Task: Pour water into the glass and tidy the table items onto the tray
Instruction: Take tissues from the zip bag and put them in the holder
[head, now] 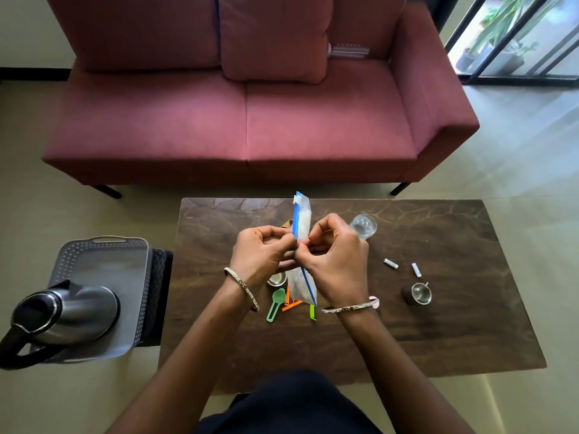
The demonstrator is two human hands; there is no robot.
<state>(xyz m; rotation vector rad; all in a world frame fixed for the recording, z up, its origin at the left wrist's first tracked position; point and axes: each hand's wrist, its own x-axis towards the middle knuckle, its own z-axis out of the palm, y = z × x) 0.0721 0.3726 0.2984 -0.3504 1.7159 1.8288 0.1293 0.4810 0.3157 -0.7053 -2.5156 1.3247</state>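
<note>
Glass [363, 226] stands just beyond right hand [336, 261]. I see right hand and left hand [261, 256] pinch zip bag [303, 217] seal between them, probably closing it for tidying. Tray [103, 270] well left of hands.

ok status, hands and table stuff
Hands busy: left hand and right hand pinch the zip bag. The glass stands on the table, kettle on the tray. The spoons and steel cup not yet on tray.
</note>
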